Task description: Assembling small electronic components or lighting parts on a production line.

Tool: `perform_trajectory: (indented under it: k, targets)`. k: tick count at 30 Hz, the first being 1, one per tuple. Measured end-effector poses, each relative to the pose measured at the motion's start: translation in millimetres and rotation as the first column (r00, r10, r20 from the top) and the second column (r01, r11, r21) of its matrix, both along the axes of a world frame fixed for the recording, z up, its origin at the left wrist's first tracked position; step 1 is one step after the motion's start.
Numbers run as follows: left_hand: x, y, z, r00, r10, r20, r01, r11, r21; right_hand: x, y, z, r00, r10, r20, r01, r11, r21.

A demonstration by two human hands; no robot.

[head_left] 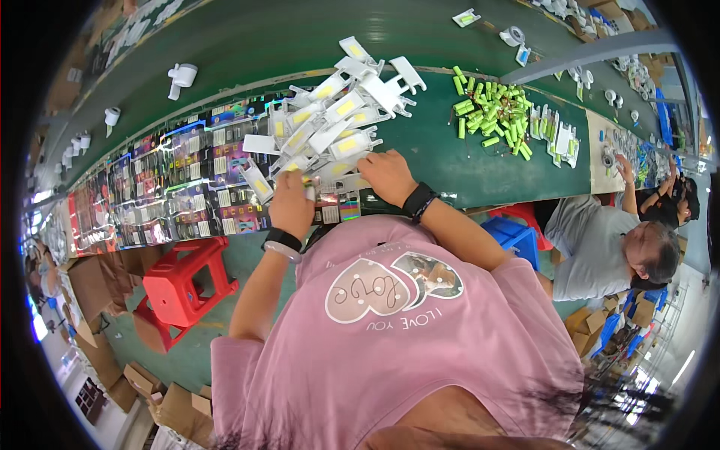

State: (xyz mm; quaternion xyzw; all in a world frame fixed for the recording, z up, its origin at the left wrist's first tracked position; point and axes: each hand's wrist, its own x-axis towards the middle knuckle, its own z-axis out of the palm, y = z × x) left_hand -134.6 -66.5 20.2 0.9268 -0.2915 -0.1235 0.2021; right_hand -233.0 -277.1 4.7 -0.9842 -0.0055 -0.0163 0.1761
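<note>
A heap of white plastic lamp housings (345, 107), many with a yellow strip set in the face, lies on the bench before me. At its front edge my left hand (292, 204) is closed, fingers curled around a small white part that is mostly hidden. My right hand (388, 177) reaches in from the other side, its bent fingers gripping the near end of a white lamp housing (351, 182). Printed dark packaging cards (202, 165) spread out left of the heap, some under it. Right of my right hand lie loose yellow-green battery cells (491, 112).
A green conveyor belt (262, 34) runs behind the bench, carrying white lamp parts (181, 77). More white housings (562, 142) stand beside the cells. A red stool (184, 285) is at my left, a blue one (514, 236) at my right. A co-worker (611, 247) sits further right.
</note>
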Motion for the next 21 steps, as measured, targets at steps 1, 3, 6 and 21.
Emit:
perform_trajectory:
  k: [1, 3, 6, 21]
  targets:
    - [4, -1, -4, 1.0, -0.009, 0.003, 0.009, 1.0, 0.005, -9, -6, 1, 0.999, -0.048, 0.001, 0.048, 0.999, 0.026]
    - [11, -4, -9, 0.972, 0.027, 0.235, -0.039, 0.998, 0.046, -31, -20, 5, 0.994, -0.109, 0.003, 0.108, 0.993, 0.055]
    - [17, -1, -14, 0.982, 0.049, 0.182, -0.084, 0.978, 0.189, -71, -50, 4, 0.924, -0.374, -0.077, 0.381, 0.89, 0.251]
    - [-34, -77, 15, 0.937, -0.315, -0.155, 0.325, 0.944, 0.05, -95, -82, 1, 0.863, -0.499, -0.083, 0.502, 0.864, 0.028]
